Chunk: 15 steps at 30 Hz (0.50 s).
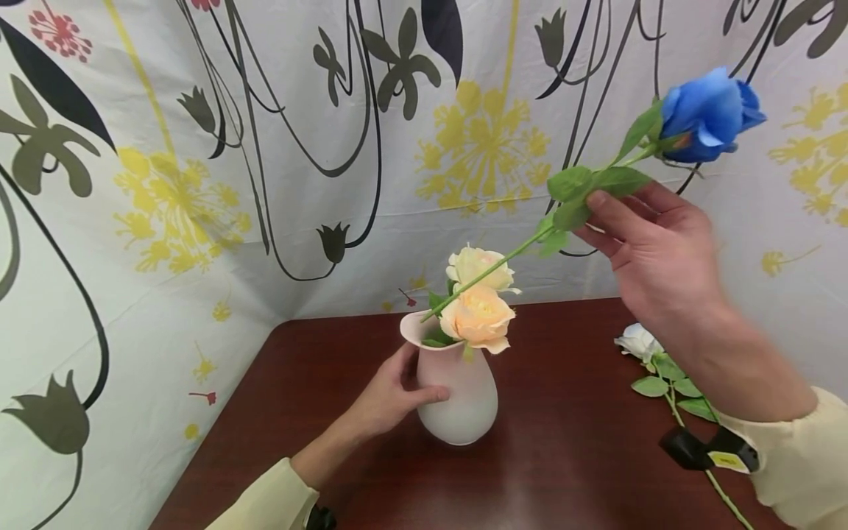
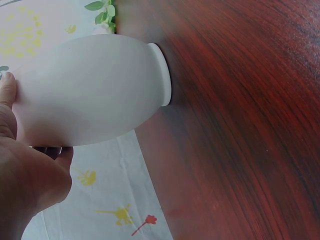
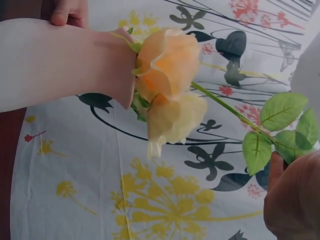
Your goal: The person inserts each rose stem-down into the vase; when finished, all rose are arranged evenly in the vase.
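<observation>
Slanting diag. in the air, blue rose [image 1: 705, 118] is pinched in R hand [image 1: 662, 246] by its leafy upper stem. Long axis: bloom end up & to the right, bare stem end down-left at mouth of vase [image 1: 458, 405]; can't tell if tip's inside or just above. L hand [image 1: 391, 397] grips vase, thumb across front; vase upright on table [image 1: 563, 471]. Peach rose [image 1: 478, 318] & cream rose [image 1: 482, 266] sit in it, blooms leaning right past rim. White rose [image 1: 638, 342] lies on table at right, bloom pointing to far side, stem partly hidden.
</observation>
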### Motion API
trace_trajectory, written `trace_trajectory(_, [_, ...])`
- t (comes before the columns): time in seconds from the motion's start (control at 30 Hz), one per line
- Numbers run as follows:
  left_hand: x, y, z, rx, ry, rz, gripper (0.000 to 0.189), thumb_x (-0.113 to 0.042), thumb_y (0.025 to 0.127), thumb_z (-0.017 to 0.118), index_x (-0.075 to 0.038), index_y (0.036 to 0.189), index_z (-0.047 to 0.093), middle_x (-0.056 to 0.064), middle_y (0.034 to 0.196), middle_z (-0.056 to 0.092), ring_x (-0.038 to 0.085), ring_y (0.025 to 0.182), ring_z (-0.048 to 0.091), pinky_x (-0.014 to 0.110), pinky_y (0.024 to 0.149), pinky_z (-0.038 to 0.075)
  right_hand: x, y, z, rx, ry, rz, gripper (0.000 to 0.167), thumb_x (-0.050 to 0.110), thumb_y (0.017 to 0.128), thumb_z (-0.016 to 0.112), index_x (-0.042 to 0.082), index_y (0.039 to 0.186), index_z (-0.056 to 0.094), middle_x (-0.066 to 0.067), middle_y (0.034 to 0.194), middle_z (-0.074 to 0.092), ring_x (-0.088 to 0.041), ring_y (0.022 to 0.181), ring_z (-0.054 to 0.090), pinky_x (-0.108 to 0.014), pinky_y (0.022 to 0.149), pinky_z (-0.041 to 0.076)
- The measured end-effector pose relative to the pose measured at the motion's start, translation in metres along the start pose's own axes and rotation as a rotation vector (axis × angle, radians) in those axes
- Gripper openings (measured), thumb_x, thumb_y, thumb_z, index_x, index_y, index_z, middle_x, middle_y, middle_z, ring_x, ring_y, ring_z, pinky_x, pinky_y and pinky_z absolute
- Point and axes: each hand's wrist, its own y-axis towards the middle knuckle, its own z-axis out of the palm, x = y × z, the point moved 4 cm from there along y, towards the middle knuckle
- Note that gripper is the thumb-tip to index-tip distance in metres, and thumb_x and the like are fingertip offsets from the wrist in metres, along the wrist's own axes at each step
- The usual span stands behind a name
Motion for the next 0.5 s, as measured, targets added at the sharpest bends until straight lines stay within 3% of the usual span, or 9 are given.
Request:
trace_trajectory(0.3, [0.000,0.000,-0.001,-0.002,0.006,-0.002,0.085,-0.023,0.093,0.086,-0.028,0.162,0.037,-0.002,0.151,0.052,0.021,0.130,0.058,0.042,0.109,0.050,-0.013,-0.004,0.013,-0.004,-0.222,-0.028,0.045,0.004,0.089,0.085,-0.003,0.131,0.071,-0.015,0.121,0.075,-0.026,0.102,0.077,-0.034,0.085,0.061])
trace_trajectory(0.5, [0.001,0.000,-0.001,-0.002,0.004,-0.009,0.085,-0.024,0.093,0.086,-0.027,0.162,0.037,-0.002,0.152,0.052,0.021,0.131,0.057,0.044,0.110,0.049,-0.012,-0.001,0.016,-0.001,-0.227,-0.043,0.041,0.003,0.088,0.086,-0.003,0.127,0.075,-0.014,0.116,0.077,-0.025,0.099,0.078,-0.034,0.083,0.061])
